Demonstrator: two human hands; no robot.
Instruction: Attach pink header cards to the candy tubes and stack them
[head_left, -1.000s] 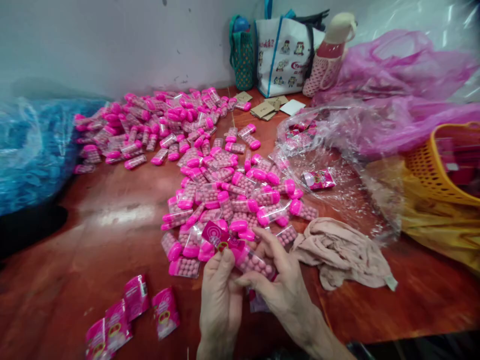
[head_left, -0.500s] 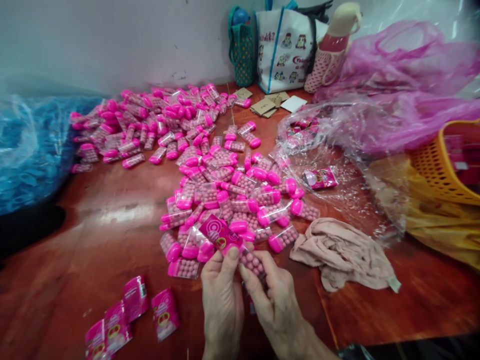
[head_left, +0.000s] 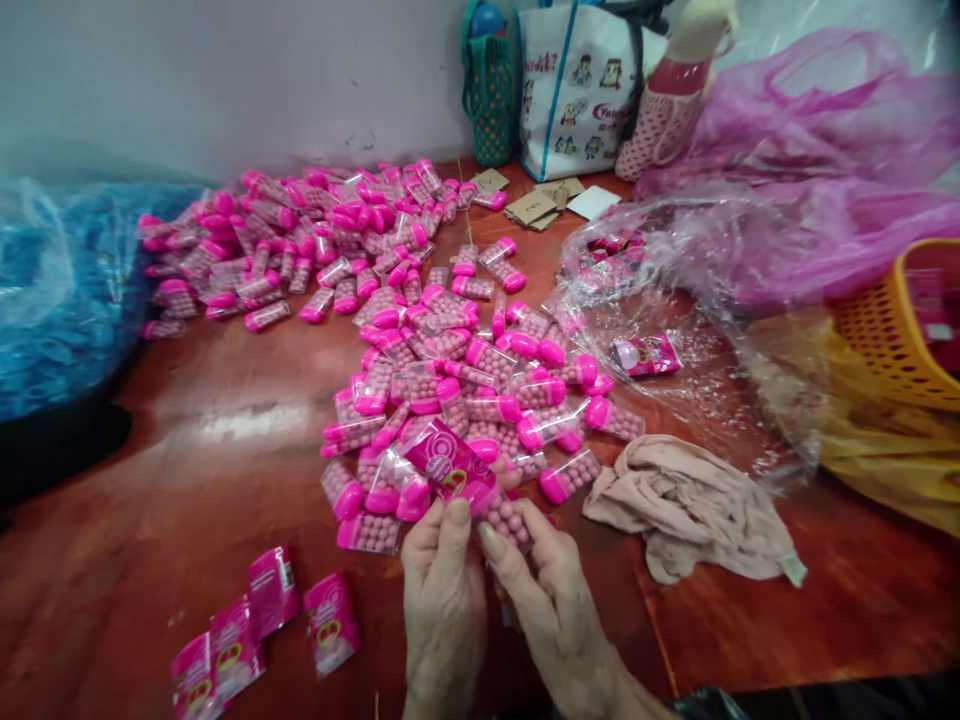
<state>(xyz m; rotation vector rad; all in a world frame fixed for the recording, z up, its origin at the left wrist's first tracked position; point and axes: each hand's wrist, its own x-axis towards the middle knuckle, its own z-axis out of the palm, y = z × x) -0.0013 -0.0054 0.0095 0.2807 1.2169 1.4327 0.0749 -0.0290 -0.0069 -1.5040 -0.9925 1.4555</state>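
- Just beyond the left hand (head_left: 444, 605), its near end gripped by those fingers: a printed sleeve (head_left: 448, 468).
- Right hand (head_left: 551, 598) fingers pinch a bead-filled container (head_left: 507, 522) just beside it.
- Sleeving seems underway; the next move calls for aligned, gentle sliding.

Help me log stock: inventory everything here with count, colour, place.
Capped containers: uncountable, pink, heaped centre and back left
Printed packets: four, magenta, lower left
Loose packet: one, magenta, right of heap
Loose plastic: several, purple, clear and yellow, right
Cloth: one, beige, right
Basket: one, yellow, right edge
Tote: one, white, by wall
Covered bottles: two, teal and pink, flanking tote
Cardboard pieces: several, brown, before tote
Card: one, white, before tote
Filled bag: one, blue, left
Dark object: one, black, left edge
Table: one, reddish, beneath
Left hand: one, bare, holding magenta wrapper
Right hand: one, bare, holding clear container
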